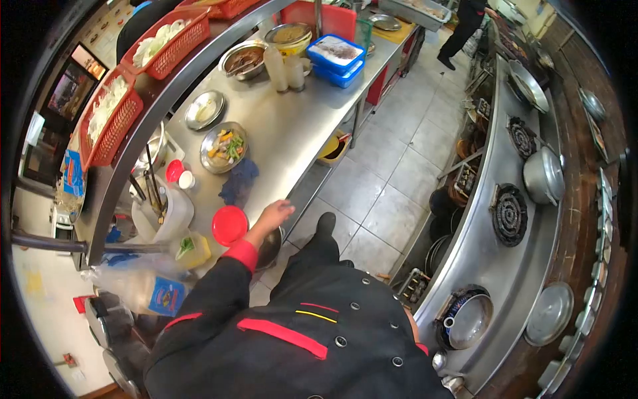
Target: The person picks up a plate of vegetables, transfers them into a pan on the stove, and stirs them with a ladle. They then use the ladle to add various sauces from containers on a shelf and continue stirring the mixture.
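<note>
My left hand [274,217] reaches past the edge of the steel table [292,153], its fingers loosely stretched and holding nothing. Close to its wrist are a round red lid or plate [230,226] and a dark blue cloth [239,182]. Beyond the cloth, an oval metal dish [224,147] holds cut vegetables, with a second metal plate [205,110] behind it. Of my right hand [411,322] only a sliver of skin shows past the jacket, so its fingers are hidden. On that side a pan [471,320] sits on a stove burner.
Red baskets [113,120] of pale cut food stand on the shelf at left. Blue-lidded containers [337,56] and squeeze bottles [275,68] are on the table. A stove counter [465,266] with a lidded pot [543,175] runs along the right. Another person [461,30] stands far down the tiled aisle.
</note>
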